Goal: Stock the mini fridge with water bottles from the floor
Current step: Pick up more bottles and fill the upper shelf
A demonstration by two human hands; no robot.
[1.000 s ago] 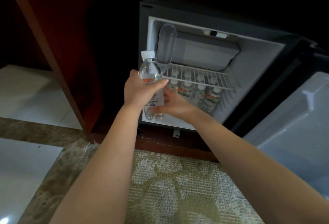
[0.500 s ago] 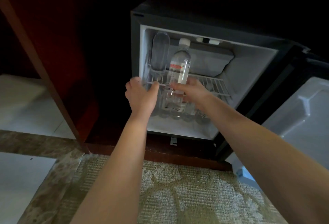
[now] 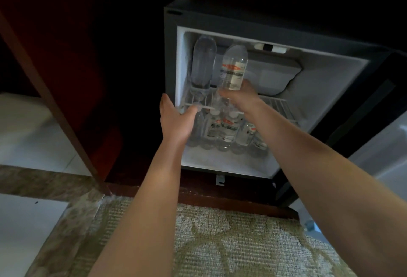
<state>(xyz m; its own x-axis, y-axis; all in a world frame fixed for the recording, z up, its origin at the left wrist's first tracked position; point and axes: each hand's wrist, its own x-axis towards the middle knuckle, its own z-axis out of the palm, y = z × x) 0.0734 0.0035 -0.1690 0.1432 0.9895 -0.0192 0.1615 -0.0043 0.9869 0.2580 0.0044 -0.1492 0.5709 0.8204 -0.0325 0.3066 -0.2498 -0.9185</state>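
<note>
Water bottle [image 3: 234, 67] clasped at base in right grip [image 3: 240, 98]; left grip [image 3: 176, 120] slack, empty, by wire shelf [image 3: 275, 104]. Slide beside lying bottle [image 3: 202, 65].

Clear plastic water bottle with red-and-white label [image 3: 233, 67]: wall smooth and glossy, label matt.
Unlabelled clear plastic bottle [image 3: 202, 65]: smooth, slightly cloudy.
White wire shelf [image 3: 275, 104]: thin coated rods, smooth.
White plastic fridge liner [image 3: 330, 91]: matt, grainy on the left wall.
Dark grey fridge casing [image 3: 264, 32]: smooth, low sheen; metal or plastic not determinable.
Beige patterned carpet [image 3: 242, 243]: ribbed weave, rough.
Red-brown wooden cabinet panel [image 3: 55, 78]: smooth, dull.
Brown veined stone floor strip [image 3: 33, 179]: mottled.
White floor tile [image 3: 26, 221]: smooth, glossy.
</note>
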